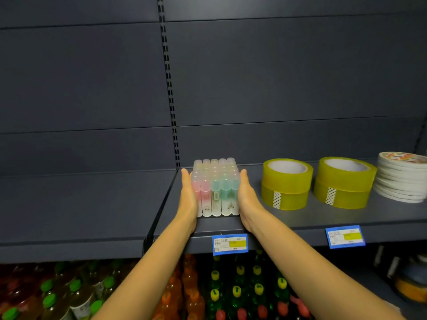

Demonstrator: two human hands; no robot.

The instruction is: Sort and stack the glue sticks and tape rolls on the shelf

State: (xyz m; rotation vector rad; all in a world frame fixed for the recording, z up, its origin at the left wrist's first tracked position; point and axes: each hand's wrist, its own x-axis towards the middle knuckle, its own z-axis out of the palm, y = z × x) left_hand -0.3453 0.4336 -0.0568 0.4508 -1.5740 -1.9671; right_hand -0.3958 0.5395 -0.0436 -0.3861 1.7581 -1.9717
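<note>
A square block of upright glue sticks [216, 188], pink and pale green with frosted caps, stands on the dark shelf [323, 218] near its left end. My left hand [188, 197] presses flat against the block's left side, fingers straight. My right hand [247, 197] presses flat against its right side. To the right stand two stacks of yellow tape rolls [286, 183] [344, 182], each two rolls high. Further right is a pile of thin white tape rolls [402, 179], cut off by the frame edge.
Blue price tags [230, 244] [345, 236] hang on the shelf's front edge. A slotted upright [169, 84] divides the back panel. The neighbouring shelf [80, 204] lies to the left. Drink bottles [238, 289] fill the level below.
</note>
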